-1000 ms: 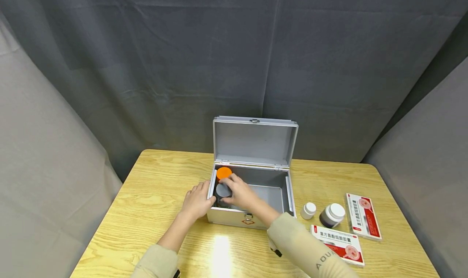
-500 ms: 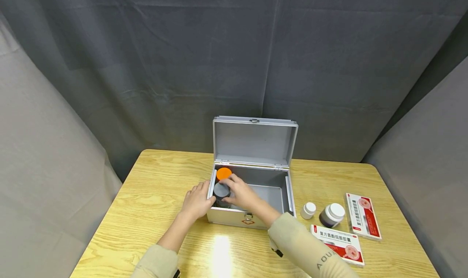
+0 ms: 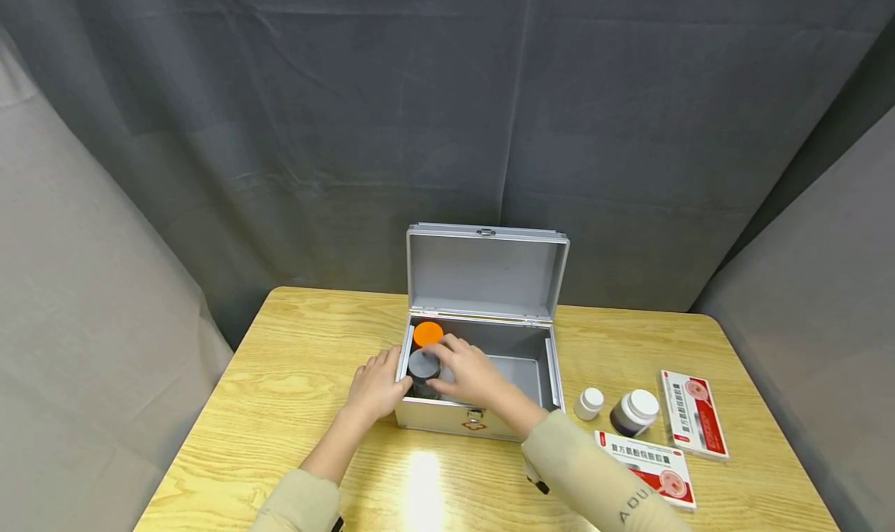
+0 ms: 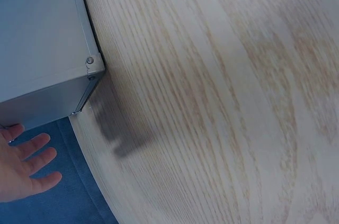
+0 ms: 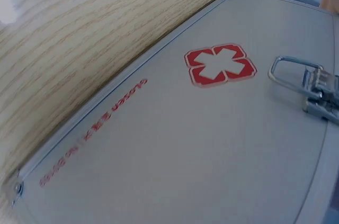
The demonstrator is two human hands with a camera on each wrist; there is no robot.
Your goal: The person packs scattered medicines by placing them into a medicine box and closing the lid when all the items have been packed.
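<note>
In the head view an aluminium first-aid case [image 3: 447, 417] stands with its lid raised. Inside, in the left part, are an orange-capped bottle [image 3: 428, 333] at the back and a grey-capped bottle [image 3: 423, 366] in front of it. My right hand [image 3: 471, 373] reaches into the case, its fingers loosely curved beside the grey cap; whether they touch it is hard to tell. My left hand [image 3: 377, 386] rests against the case's left wall, thumb at the rim; the left wrist view shows its fingers [image 4: 42, 163] spread. The right wrist view shows the case front [image 5: 185, 139] and latch [image 5: 320, 94].
Right of the case stand a small white bottle [image 3: 589, 403] and a larger white-capped dark bottle [image 3: 635, 413]. Two red-and-white medicine boxes [image 3: 646, 467] lie near them on the wooden table [image 3: 315, 338]. A grey curtain [image 3: 349, 167] hangs behind.
The grey-capped bottle shifted slightly left against the case wall, then stayed put. My right hand and sleeve have since moved a little to the right. The left hand stays in place.
</note>
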